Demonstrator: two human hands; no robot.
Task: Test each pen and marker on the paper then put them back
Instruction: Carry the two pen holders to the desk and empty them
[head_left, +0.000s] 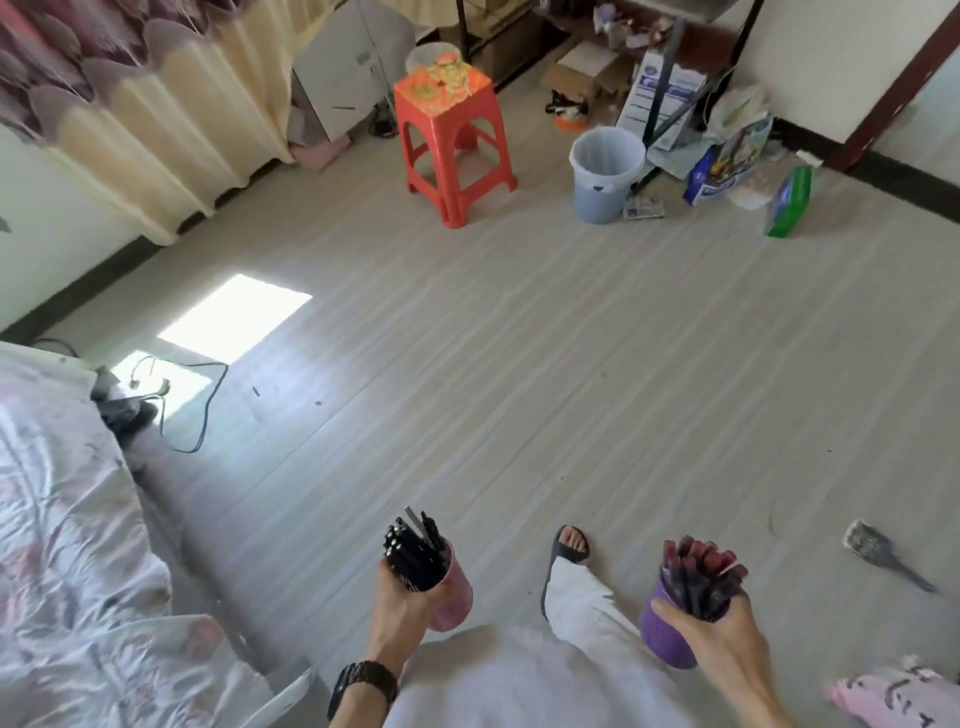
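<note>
As each holds pens (415, 552), pink cup (453, 597), purple cup (661, 633)

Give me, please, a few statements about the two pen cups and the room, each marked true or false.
1. The left hand holds the pink cup of black pens. True.
2. The right hand holds a green cup. False: it holds the purple cup of red-capped pens.
3. A red stool stands on the floor. True.
4. Both cups rest on the floor. False: both are held above it.
</note>
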